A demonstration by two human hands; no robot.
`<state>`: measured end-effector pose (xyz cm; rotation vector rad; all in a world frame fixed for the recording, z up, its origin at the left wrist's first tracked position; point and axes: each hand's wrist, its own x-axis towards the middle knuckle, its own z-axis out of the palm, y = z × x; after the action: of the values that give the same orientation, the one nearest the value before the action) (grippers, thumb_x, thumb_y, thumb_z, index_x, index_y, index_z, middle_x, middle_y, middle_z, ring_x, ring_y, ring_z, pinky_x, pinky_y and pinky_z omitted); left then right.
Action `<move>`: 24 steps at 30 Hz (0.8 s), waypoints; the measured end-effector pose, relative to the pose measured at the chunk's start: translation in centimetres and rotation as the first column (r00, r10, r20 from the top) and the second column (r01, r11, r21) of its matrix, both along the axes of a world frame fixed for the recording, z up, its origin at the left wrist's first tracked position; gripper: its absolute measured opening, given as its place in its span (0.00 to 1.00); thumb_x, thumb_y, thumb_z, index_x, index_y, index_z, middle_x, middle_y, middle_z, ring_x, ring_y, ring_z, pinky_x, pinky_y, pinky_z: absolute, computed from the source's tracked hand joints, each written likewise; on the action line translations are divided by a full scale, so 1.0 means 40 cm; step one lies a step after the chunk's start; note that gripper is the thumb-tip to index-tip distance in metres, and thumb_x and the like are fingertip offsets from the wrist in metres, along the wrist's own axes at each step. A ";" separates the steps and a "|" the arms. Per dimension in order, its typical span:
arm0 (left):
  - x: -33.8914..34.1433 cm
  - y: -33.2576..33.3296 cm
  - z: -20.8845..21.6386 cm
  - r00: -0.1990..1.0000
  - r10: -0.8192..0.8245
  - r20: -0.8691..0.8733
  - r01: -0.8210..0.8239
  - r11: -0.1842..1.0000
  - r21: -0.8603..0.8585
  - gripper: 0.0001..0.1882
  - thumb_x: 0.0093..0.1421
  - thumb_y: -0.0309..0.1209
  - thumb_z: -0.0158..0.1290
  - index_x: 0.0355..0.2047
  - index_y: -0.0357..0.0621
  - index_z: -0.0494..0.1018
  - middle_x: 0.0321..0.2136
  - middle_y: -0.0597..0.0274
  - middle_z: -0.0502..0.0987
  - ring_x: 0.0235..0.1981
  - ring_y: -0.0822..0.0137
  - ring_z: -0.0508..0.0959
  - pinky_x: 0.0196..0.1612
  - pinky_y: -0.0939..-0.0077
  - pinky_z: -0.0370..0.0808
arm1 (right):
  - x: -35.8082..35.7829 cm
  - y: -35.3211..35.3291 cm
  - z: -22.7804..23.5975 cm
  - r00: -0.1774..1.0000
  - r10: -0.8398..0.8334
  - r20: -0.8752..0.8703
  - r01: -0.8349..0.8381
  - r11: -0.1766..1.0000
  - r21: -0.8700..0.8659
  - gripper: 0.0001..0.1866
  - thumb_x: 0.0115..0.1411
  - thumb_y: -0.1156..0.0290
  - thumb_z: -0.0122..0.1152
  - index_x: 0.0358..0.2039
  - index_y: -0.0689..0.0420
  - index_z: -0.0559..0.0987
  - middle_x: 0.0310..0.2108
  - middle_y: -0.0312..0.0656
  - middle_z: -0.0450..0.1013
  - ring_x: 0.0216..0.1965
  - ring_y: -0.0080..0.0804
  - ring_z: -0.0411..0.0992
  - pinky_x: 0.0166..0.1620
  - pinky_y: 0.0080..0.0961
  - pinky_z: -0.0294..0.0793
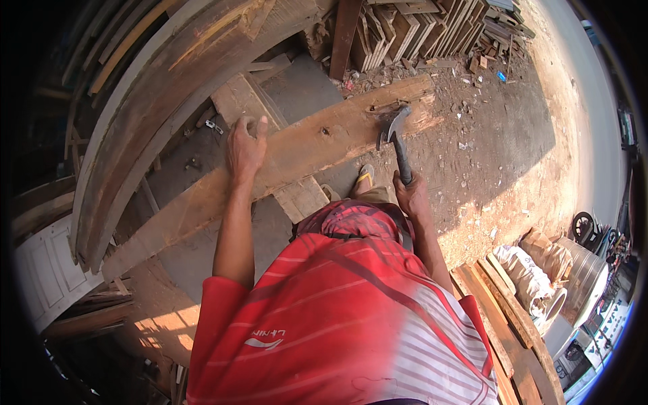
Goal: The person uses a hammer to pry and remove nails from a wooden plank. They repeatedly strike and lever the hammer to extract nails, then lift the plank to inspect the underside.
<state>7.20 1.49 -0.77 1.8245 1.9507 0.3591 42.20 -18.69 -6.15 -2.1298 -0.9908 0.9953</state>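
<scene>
A long, worn wooden plank (297,152) lies slantwise in front of me, its far right end splintered. My right hand (413,194) is wrapped round the dark handle of a claw hammer (403,158). The hammer's head overlaps the plank's splintered end; whether it touches the wood I cannot tell. My left hand (247,150) is over the plank's left part, thumb and fingers bent but apart, with nothing visible between them. A shorter board (302,199) crosses under the plank and supports it.
Large curved timbers (145,101) rise at the left. Stacked boards (405,34) stand at the back, with wood scraps and litter on the ground (486,128). Planks (506,324) lie at my right, beside sacks (523,273) and a metal drum (584,270). My sandalled foot (365,179) is close to the plank.
</scene>
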 end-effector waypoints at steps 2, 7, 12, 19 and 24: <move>0.013 0.001 0.011 0.999 0.004 -0.034 -0.004 1.000 0.013 0.29 0.67 0.55 0.53 0.50 0.39 0.78 0.50 0.45 0.79 0.53 0.45 0.78 0.55 0.53 0.73 | 0.009 0.002 -0.020 1.000 0.003 -0.029 -0.004 0.999 -0.047 0.14 0.63 0.64 0.65 0.37 0.64 0.81 0.22 0.51 0.73 0.26 0.34 0.73 0.35 0.37 0.74; 0.015 0.007 0.012 0.999 0.025 -0.048 -0.024 1.000 0.013 0.26 0.67 0.53 0.54 0.46 0.41 0.79 0.48 0.48 0.80 0.52 0.46 0.78 0.54 0.54 0.74 | 0.016 -0.002 -0.061 0.998 -0.004 -0.063 0.008 0.999 0.050 0.15 0.66 0.62 0.63 0.31 0.63 0.78 0.20 0.40 0.68 0.25 0.26 0.65 0.30 0.33 0.69; 0.018 0.009 0.016 0.998 0.024 -0.062 -0.023 1.000 0.016 0.26 0.66 0.53 0.55 0.46 0.41 0.80 0.48 0.48 0.80 0.52 0.46 0.78 0.54 0.55 0.74 | 0.008 0.018 -0.014 0.995 -0.001 -0.099 -0.002 1.000 -0.029 0.17 0.67 0.61 0.64 0.28 0.62 0.76 0.19 0.34 0.65 0.24 0.21 0.62 0.28 0.31 0.66; 0.063 0.024 -0.010 0.981 -0.149 0.126 0.113 0.961 0.254 0.21 0.64 0.42 0.62 0.48 0.38 0.78 0.45 0.46 0.80 0.50 0.45 0.79 0.53 0.55 0.75 | 0.051 0.013 -0.047 0.993 0.056 -0.107 -0.052 0.998 0.037 0.14 0.65 0.64 0.63 0.30 0.63 0.77 0.20 0.39 0.69 0.25 0.24 0.66 0.31 0.33 0.69; 0.366 0.004 0.098 0.754 -0.614 0.235 0.473 0.755 0.455 0.22 0.60 0.33 0.65 0.53 0.40 0.77 0.46 0.48 0.80 0.51 0.45 0.79 0.56 0.55 0.76 | 0.094 0.017 -0.057 0.988 0.145 -0.046 -0.145 0.989 0.016 0.15 0.65 0.62 0.64 0.30 0.62 0.78 0.18 0.38 0.66 0.23 0.24 0.63 0.28 0.34 0.67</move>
<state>21.83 1.67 3.14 2.2631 1.0508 0.8436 45.96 -18.02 -8.41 -2.0374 -1.1388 1.1011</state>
